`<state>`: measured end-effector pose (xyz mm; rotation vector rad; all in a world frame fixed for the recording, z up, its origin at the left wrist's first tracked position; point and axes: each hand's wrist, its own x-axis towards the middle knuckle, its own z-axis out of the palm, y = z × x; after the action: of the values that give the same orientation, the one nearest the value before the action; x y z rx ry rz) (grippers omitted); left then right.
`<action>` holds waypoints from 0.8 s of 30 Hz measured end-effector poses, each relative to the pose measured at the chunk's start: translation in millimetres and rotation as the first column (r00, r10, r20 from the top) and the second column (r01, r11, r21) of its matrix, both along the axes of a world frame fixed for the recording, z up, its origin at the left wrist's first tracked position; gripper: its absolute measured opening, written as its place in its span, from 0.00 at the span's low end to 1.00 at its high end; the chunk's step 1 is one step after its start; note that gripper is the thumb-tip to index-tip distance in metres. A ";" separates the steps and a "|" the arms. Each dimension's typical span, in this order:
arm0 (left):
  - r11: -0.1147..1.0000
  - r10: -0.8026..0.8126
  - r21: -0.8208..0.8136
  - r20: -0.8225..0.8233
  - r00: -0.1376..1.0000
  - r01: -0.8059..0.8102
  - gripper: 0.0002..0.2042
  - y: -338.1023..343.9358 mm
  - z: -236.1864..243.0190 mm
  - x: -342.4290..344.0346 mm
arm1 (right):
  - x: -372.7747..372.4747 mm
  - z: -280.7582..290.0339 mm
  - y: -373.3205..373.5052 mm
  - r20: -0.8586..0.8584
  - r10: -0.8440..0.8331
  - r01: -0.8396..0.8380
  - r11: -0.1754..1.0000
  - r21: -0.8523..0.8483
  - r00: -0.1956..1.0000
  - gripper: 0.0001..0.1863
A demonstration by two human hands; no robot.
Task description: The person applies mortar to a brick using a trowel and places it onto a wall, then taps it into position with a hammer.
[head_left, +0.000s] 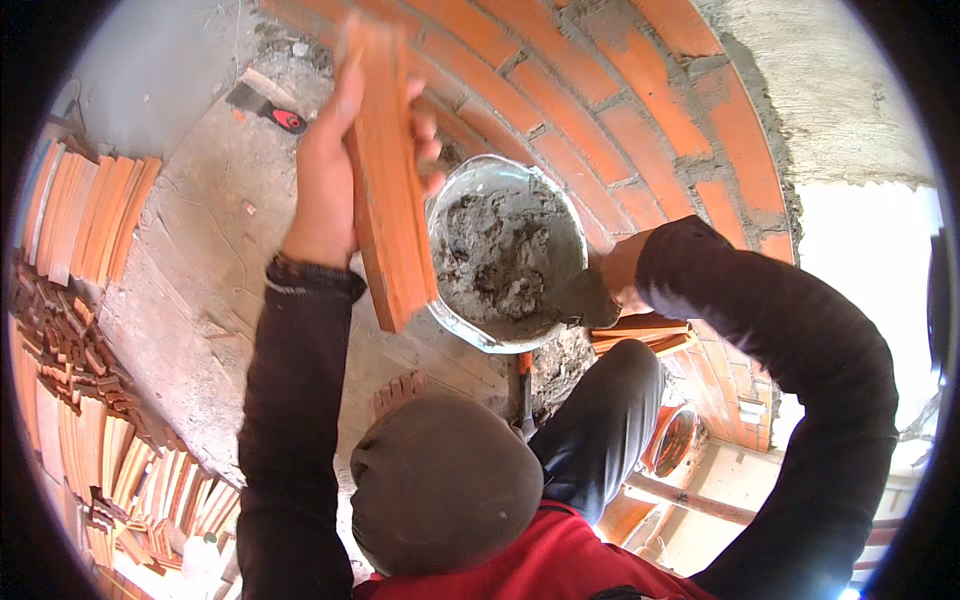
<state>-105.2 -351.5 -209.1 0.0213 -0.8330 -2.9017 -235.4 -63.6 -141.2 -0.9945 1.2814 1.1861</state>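
My left hand [325, 190] is closed round a long orange brick [390, 230], lifting it beside the left rim of a round bucket [470, 338] of wet grey mortar [485, 250]. My right hand [620, 268] is at the bucket's right side, gripping a trowel [580, 300] whose blade dips inside the rim. Its fingers are mostly hidden by the dark sleeve and the tool. Behind the bucket rises a curved brick wall [620, 130] with grey mortar joints.
Stacked tiles [95, 215] and piles of broken pieces [120, 460] line the left. A black-and-red tool [265, 110] lies upper left on the dusty floor [200, 270]. More bricks [640, 335] and an orange-handled tool [525, 375] sit below the bucket, near my bent legs [600, 430].
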 end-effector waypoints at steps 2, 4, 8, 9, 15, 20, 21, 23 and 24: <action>0.991 -0.017 0.135 0.120 0.993 0.001 0.34 22.2 -37.1 19.1 | -6.1 6.1 5.3 0.127 0.059 -0.061 0.998 0.010 0.990 0.20; 0.974 -0.024 0.227 0.159 0.987 -0.013 0.35 34.8 -57.2 30.8 | -0.1 17.7 -2.2 0.136 -0.033 0.032 0.999 0.005 0.990 0.22; 0.956 -0.008 0.292 0.100 0.995 -0.022 0.36 42.1 -74.9 37.4 | 27.8 42.2 -29.6 -0.112 -0.562 0.568 0.823 0.027 0.820 0.24; 0.961 -0.012 0.275 0.112 0.994 -0.020 0.36 44.9 -75.2 36.0 | 26.4 36.9 -16.0 -0.080 -0.545 0.546 0.838 0.000 0.835 0.23; 0.977 0.046 0.194 0.209 0.977 -0.088 0.36 50.0 -88.7 38.6 | 39.0 61.8 -52.5 -0.286 -0.136 0.030 0.938 -0.346 0.949 0.14; 0.974 0.030 0.213 0.218 0.975 -0.078 0.35 44.8 -90.1 38.3 | 15.4 59.5 -47.0 -0.561 0.102 -0.439 0.740 -0.509 0.822 0.16; 0.977 0.028 0.199 0.213 0.977 -0.071 0.35 44.8 -89.7 37.8 | 14.5 57.6 -48.9 -0.589 0.159 -0.510 0.703 -0.495 0.792 0.16; 0.983 0.029 0.173 0.218 0.976 -0.067 0.35 44.4 -89.8 36.9 | 13.9 51.7 -50.0 -0.623 0.185 -0.559 0.676 -0.480 0.760 0.18; 0.984 0.029 0.165 0.226 0.974 -0.067 0.35 45.5 -89.4 35.8 | 13.6 49.6 -48.5 -0.632 0.156 -0.540 0.692 -0.479 0.759 0.19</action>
<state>-69.4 -306.0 -298.5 0.3839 -0.5982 -2.9521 -221.8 -112.2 -91.6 -1.5358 2.1247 1.4367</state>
